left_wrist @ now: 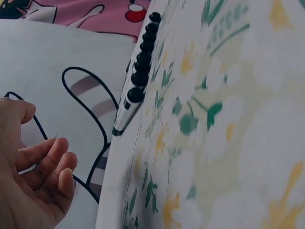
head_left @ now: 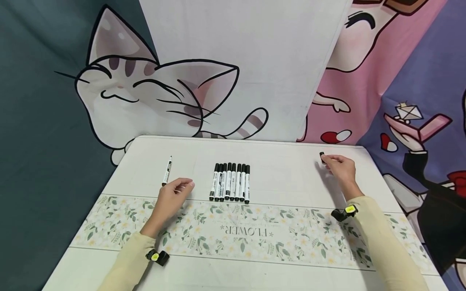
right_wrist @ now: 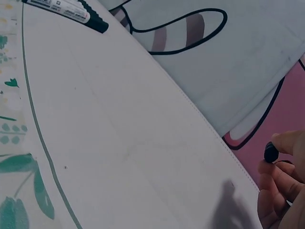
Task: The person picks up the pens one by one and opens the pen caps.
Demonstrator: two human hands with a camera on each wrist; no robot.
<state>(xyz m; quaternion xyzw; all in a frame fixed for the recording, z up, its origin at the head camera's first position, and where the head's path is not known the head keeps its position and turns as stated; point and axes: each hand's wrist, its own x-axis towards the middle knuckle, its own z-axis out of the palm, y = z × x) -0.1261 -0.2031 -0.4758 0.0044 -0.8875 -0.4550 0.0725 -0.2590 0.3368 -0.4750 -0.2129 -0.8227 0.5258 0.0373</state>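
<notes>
the right hand (head_left: 340, 169) pinches a black pen cap (head_left: 322, 157) above the counter (head_left: 284, 169); the left hand (head_left: 172, 196), grip relaxed and spread, rests near an uncapped marker (head_left: 167, 171), beside the marker row (head_left: 231, 182).

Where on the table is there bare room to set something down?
Bare white cloth lies between the row of black-capped white markers and the right hand. Less room lies between the row, the left hand and the lone white marker.

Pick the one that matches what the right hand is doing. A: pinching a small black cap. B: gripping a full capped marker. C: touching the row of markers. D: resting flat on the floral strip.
A: the right hand pinches a small black cap between fingertips, far from the row of markers.
</notes>
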